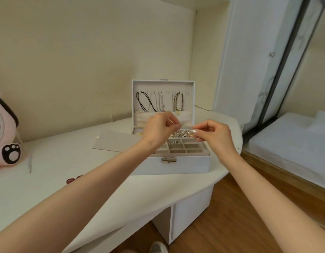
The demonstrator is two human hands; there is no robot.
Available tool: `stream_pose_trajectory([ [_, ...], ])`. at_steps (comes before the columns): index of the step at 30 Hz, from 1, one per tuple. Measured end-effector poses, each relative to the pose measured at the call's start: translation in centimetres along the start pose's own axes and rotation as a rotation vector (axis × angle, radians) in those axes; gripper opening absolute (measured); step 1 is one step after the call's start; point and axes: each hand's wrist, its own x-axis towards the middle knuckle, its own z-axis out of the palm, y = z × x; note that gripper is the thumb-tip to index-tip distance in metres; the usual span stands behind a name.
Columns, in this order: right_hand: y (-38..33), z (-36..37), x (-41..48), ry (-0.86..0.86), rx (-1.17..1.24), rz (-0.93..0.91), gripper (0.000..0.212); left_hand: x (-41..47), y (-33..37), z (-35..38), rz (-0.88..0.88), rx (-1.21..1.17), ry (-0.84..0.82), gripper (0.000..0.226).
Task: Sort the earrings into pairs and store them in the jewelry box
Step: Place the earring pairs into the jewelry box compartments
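Observation:
A white jewelry box (176, 165) stands open on the white desk, lid upright, with necklaces (149, 103) hanging inside the lid. Its tray of small beige compartments (178, 147) holds several silvery earrings (180, 134) in the back cells. Both hands hover over the tray. My left hand (158, 130) has its fingers curled and pinches something small and thin at the fingertips. My right hand (216, 136) pinches a small silvery earring (192, 132) between thumb and forefinger. The two fingertips are close together above the earring pile.
A beige flat insert (114, 141) lies left of the box. A pink fan with a paw print (6, 136) stands at the far left. Small red items (73, 179) lie on the desk (66, 157) near my left forearm. The desk edge curves off right; a bed (295, 143) lies beyond.

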Motion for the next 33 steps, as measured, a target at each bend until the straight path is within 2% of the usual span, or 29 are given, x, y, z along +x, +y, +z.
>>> stream_pose_trajectory([
  [8,1.6,-2.5,2.3,0.076,-0.061,0.042,0.008,3.4,0.2,3.7,-0.081,-0.078,-0.032,0.007],
  [18,3.5,-2.7,2.9,0.081,-0.099,0.069,0.006,3.4,-1.6,6.4,-0.254,-0.157,-0.155,0.012],
  [22,4.0,-2.4,3.1,0.056,-0.108,0.076,0.006,3.3,-1.9,7.0,-0.216,0.074,-0.194,0.013],
  [28,4.5,-1.3,3.9,0.059,-0.149,0.062,0.006,3.3,-1.4,6.8,-0.162,0.420,-0.165,0.013],
  [33,4.4,-0.6,4.7,0.050,-0.115,0.079,0.009,3.3,-1.2,6.5,-0.180,0.469,-0.210,0.012],
])
